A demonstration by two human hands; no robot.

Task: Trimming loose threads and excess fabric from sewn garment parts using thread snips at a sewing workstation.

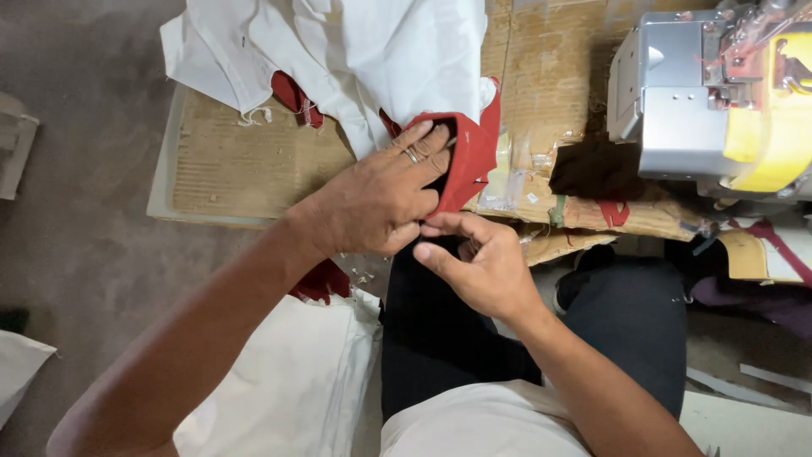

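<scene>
left hand (385, 199), ring on one finger, laid palm-down over a red fabric piece (467, 156), fingers curled round its folded edge and gripping it at the near rim of the table (245, 165). right hand (478, 262) just below, touching the left at the thumb, fingertips pinched together on the lower edge of the same red piece; exact pinch point partly hidden by the left hand. red fabric piece standing up as an open fold, dark inside, half on the table edge and half over the lap. white cloth (372, 51) heaped behind the red piece, spread across the far part of the table, with red trim showing under it at the left. table top covered with worn brown cardboard. grey and yellow sewing machine (719, 93) at the far right, well apart from both hands, with a dark scrap (596, 169) lying just beside its base. dark trousers (440, 330) and white shirt hem beneath the forearms. pale cloth bundle (288, 372) on the floor by the left knee, a red scrap just above it.
</scene>
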